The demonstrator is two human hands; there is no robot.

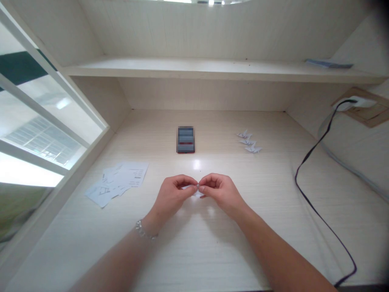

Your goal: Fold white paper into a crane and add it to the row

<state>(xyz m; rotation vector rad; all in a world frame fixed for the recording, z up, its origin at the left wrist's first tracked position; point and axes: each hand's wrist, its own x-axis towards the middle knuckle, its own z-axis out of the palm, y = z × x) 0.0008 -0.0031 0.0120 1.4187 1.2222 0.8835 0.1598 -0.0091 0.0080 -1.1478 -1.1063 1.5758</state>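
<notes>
My left hand and my right hand meet over the middle of the pale wooden desk. Both hands are closed, pinching a small piece of white paper between the fingertips. Most of the paper is hidden by my fingers. A bracelet sits on my left wrist. Three small folded white paper figures lie in a row on the desk, farther back to the right.
A stack of white paper slips lies at the left. A small dark rectangular object rests at the back centre. A black cable runs from a wall plug down the right side. A shelf spans above.
</notes>
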